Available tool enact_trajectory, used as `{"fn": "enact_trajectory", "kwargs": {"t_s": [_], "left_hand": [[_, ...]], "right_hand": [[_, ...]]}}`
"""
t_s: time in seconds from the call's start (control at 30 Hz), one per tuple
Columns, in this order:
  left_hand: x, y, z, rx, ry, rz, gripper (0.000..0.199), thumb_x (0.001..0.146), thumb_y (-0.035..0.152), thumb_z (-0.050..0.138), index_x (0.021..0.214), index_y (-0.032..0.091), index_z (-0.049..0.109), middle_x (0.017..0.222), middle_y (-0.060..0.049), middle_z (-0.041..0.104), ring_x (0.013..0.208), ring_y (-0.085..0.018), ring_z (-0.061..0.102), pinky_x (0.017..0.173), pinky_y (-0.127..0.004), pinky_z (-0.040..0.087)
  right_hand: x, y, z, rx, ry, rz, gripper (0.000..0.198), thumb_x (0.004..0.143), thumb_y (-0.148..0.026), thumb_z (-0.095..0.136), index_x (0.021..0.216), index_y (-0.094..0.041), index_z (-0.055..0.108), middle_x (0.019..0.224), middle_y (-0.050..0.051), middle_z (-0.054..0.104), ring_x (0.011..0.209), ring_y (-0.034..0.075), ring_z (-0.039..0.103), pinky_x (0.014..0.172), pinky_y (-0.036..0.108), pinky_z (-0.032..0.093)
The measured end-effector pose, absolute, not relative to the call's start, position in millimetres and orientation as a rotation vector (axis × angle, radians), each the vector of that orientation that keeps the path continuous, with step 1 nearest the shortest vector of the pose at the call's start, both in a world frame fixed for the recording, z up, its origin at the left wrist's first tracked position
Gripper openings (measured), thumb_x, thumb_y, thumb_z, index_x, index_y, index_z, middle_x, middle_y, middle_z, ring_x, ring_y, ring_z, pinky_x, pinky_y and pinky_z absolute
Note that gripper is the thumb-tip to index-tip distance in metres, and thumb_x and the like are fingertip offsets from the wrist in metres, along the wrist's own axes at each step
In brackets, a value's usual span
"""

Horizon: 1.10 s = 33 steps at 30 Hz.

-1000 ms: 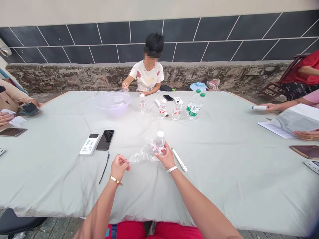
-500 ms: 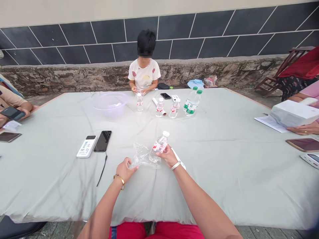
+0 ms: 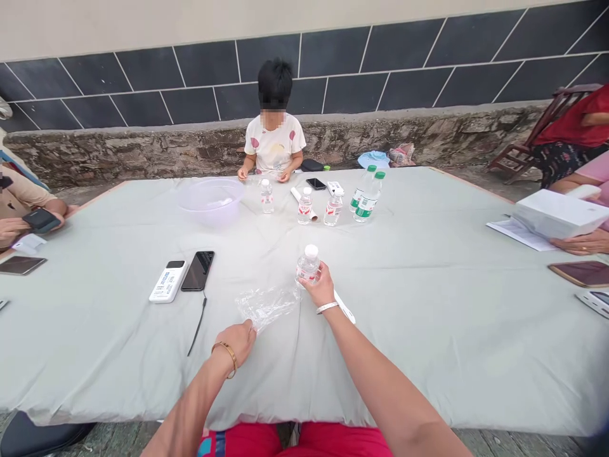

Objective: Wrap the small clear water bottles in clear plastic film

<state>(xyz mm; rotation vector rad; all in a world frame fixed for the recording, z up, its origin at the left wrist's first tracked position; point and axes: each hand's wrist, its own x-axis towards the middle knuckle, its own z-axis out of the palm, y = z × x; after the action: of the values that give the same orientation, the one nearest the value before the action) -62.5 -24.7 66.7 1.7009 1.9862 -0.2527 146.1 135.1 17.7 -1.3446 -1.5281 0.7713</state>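
Observation:
A small clear water bottle (image 3: 307, 263) with a white cap and a pink-and-white label stands nearly upright, and my right hand (image 3: 320, 285) is wrapped round its lower part. To its left, a crumpled clear plastic bag (image 3: 266, 306) lies on the table, its near end pinched in my left hand (image 3: 241, 338). The bag lies apart from the bottle or barely touches it; I cannot tell which. A white flat object (image 3: 346, 309) shows partly behind my right wrist.
A power bank (image 3: 167, 282) and a phone (image 3: 198, 271) lie left on the cloth-covered table (image 3: 428, 330). Farther back are a purple basin (image 3: 209, 198), small water bottles (image 3: 304, 207) and green-capped bottles (image 3: 368, 202). A person (image 3: 275, 143) sits opposite, and others sit at both sides.
The bottle has moved away from the bag, slightly up and right, and stands straighter. My left hand has closed on the bag and drawn it left and nearer, spreading it flatter.

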Motion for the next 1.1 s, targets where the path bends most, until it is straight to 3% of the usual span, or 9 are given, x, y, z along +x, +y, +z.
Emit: {"fn": "enact_trajectory", "kwargs": {"t_s": [0.1, 0.2, 0.3, 0.37, 0.47, 0.63, 0.73, 0.9, 1.1], "left_hand": [[-55.3, -25.7, 70.9, 1.733, 2.008, -0.226, 0.033, 0.086, 0.027, 0.028, 0.085, 0.017, 0.06, 0.089, -0.012, 0.066, 0.081, -0.023, 0.062, 0.067, -0.032, 0.043], [-50.1, -29.8, 79.0, 1.756, 1.964, 0.002, 0.024, 0.076, 0.026, 0.045, 0.058, 0.018, 0.058, 0.08, -0.012, 0.063, 0.08, -0.024, 0.06, 0.066, -0.031, 0.041], [-45.7, -36.4, 97.9, 1.712, 1.666, 0.315, 0.028, 0.066, 0.026, 0.058, 0.041, 0.019, 0.046, 0.056, -0.004, 0.054, 0.059, -0.017, 0.053, 0.059, -0.028, 0.038], [-47.1, -39.6, 114.6, 1.535, 1.373, 0.487, 0.028, 0.065, 0.033, 0.062, 0.044, 0.019, 0.05, 0.049, 0.001, 0.049, 0.049, -0.012, 0.045, 0.053, -0.025, 0.035], [-55.8, -38.5, 134.3, 1.101, 1.175, 0.863, 0.031, 0.066, 0.047, 0.063, 0.061, 0.017, 0.06, 0.056, 0.0, 0.056, 0.053, -0.012, 0.049, 0.054, -0.025, 0.039], [-62.1, -26.9, 133.6, 0.422, 1.208, 1.462, 0.029, 0.057, 0.036, 0.075, 0.07, 0.016, 0.059, 0.07, -0.001, 0.062, 0.065, -0.012, 0.059, 0.063, -0.026, 0.047], [-59.2, -23.2, 128.6, 0.37, 1.182, 1.452, 0.029, 0.057, 0.035, 0.074, 0.07, 0.015, 0.058, 0.066, 0.0, 0.06, 0.058, -0.011, 0.057, 0.058, -0.024, 0.046], [-76.8, -24.3, 134.5, 0.622, 1.267, 1.23, 0.027, 0.062, 0.037, 0.069, 0.057, 0.016, 0.053, 0.05, 0.002, 0.052, 0.045, -0.009, 0.048, 0.047, -0.022, 0.038], [-106.7, -30.2, 140.7, 0.801, 1.191, 0.963, 0.029, 0.065, 0.039, 0.069, 0.053, 0.016, 0.055, 0.049, 0.0, 0.052, 0.048, -0.01, 0.05, 0.052, -0.024, 0.041]], "right_hand": [[152.0, 118.9, 31.7, -1.42, -1.607, 0.671, 0.069, 0.063, -0.046, 0.065, 0.122, -0.017, 0.042, 0.12, 0.015, 0.052, 0.111, 0.03, 0.049, 0.091, 0.046, 0.042], [154.2, 79.5, 54.1, -1.308, -1.624, 0.55, 0.052, 0.077, -0.044, 0.054, 0.121, -0.018, 0.045, 0.122, 0.016, 0.05, 0.113, 0.028, 0.047, 0.094, 0.043, 0.039], [142.5, 41.0, 75.7, -0.849, -1.945, 0.889, 0.038, 0.085, -0.045, 0.043, 0.114, -0.022, 0.053, 0.111, 0.01, 0.057, 0.104, 0.023, 0.053, 0.093, 0.039, 0.04], [129.9, 27.6, 83.4, -0.55, -2.107, 1.233, 0.044, 0.087, -0.052, 0.035, 0.111, -0.022, 0.057, 0.105, 0.008, 0.061, 0.1, 0.022, 0.055, 0.094, 0.041, 0.039], [112.5, 21.3, 79.6, -0.445, -2.006, 1.653, 0.052, 0.082, -0.06, 0.039, 0.105, -0.019, 0.06, 0.093, 0.006, 0.063, 0.088, 0.02, 0.058, 0.084, 0.038, 0.044], [90.6, 6.9, 51.7, -0.79, -1.652, 2.031, 0.031, 0.062, -0.041, 0.071, 0.082, -0.02, 0.062, 0.064, -0.004, 0.054, 0.058, 0.011, 0.051, 0.058, 0.026, 0.044], [88.1, 0.8, 42.8, -0.887, -1.574, 2.094, 0.024, 0.059, -0.035, 0.073, 0.072, -0.019, 0.062, 0.055, -0.006, 0.046, 0.051, 0.007, 0.041, 0.05, 0.021, 0.036], [118.0, 16.0, 47.3, -0.619, -1.671, 2.413, 0.051, 0.063, -0.051, 0.069, 0.103, -0.019, 0.062, 0.053, -0.009, 0.036, 0.047, 0.005, 0.029, 0.046, 0.02, 0.026], [140.4, 33.0, 48.9, -0.73, -2.075, 2.164, 0.026, 0.068, -0.041, 0.066, 0.071, -0.016, 0.066, 0.068, -0.001, 0.059, 0.062, 0.011, 0.05, 0.058, 0.022, 0.037]]}}
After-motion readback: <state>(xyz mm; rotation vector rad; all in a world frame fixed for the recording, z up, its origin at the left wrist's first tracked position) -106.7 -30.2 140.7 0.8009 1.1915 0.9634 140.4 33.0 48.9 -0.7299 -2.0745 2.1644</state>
